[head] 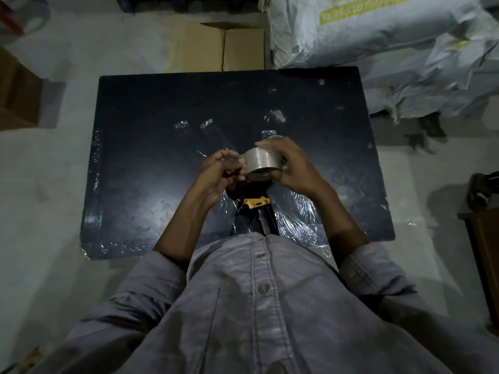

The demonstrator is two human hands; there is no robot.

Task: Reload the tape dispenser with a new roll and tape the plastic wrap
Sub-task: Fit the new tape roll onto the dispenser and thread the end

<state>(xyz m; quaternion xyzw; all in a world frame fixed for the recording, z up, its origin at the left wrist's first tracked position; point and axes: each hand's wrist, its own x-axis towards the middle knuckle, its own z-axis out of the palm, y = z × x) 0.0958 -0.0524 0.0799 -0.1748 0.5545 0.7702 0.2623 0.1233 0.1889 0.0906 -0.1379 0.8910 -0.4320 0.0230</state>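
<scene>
A roll of clear tape is held above the dark table, and my right hand is wrapped around its right side. Just left of the roll, my left hand pinches at the roll's edge, where the loose tape end seems to be. Below the hands stands the tape dispenser, black with an orange-yellow plate, its handle pointing toward my body. Crumpled clear plastic wrap lies on the table to the right of the dispenser.
Bits of clear tape stick to the table's middle. A cardboard box stands beyond the far edge, large grey sacks at the back right, another box at the left, and a wooden piece of furniture at the right.
</scene>
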